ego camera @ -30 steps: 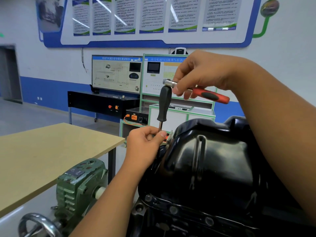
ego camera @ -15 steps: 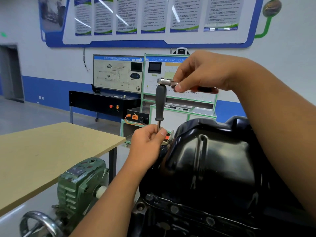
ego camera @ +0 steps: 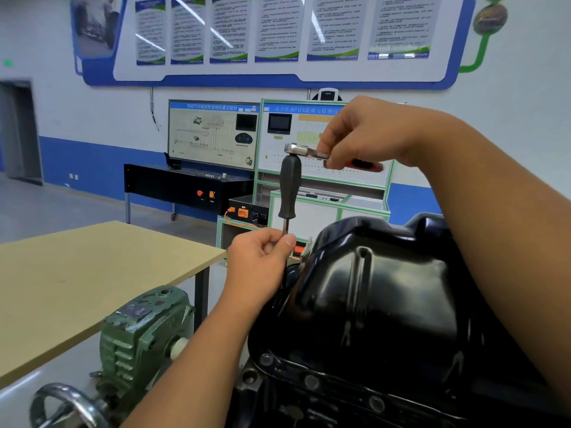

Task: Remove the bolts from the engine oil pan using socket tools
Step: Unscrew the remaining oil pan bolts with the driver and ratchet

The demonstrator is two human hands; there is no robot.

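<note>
The black engine oil pan (ego camera: pixel 380 291) fills the lower right, with bolts (ego camera: pixel 311 381) along its near flange. A black-handled socket driver (ego camera: pixel 289 186) stands upright at the pan's far left edge. My left hand (ego camera: pixel 259 267) pinches its metal shaft just below the handle. On top of the handle sits the head of a ratchet wrench (ego camera: pixel 304 150) with a red and black grip. My right hand (ego camera: pixel 367 135) grips that ratchet near its head. The socket end and the bolt under it are hidden behind my left hand.
A green gearbox (ego camera: pixel 142 338) with a chrome handwheel (ego camera: pixel 66 403) sits at the lower left of the engine stand. A tan table (ego camera: pixel 92 273) stands to the left. Training benches (ego camera: pixel 213 140) and wall posters (ego camera: pixel 278 29) stand farther back.
My right hand has swung the ratchet handle, so its red grip now shows less and points more toward the right. My left hand stays on the driver shaft.
</note>
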